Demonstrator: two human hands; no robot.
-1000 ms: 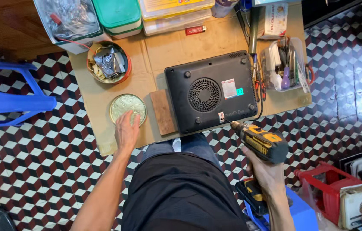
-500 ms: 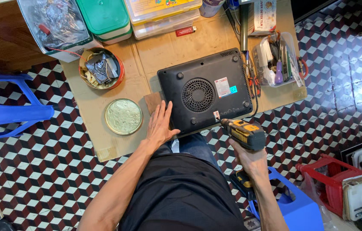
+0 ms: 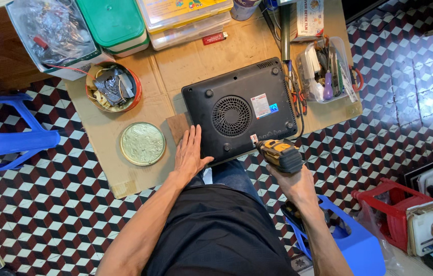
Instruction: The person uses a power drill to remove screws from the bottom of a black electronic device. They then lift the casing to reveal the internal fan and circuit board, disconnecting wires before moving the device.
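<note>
Gripping one drill (image 3: 279,155) — one cooker (image 3: 240,109)

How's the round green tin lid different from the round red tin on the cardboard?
The green lid lies flat and shallow, with nothing on it; the red tin is deeper and filled with scrap parts and wires. The lid shows a patterned, pale green face, while the tin has a red wall. The lid sits nearer the left hand. Both are round and rest on the cardboard.
</note>
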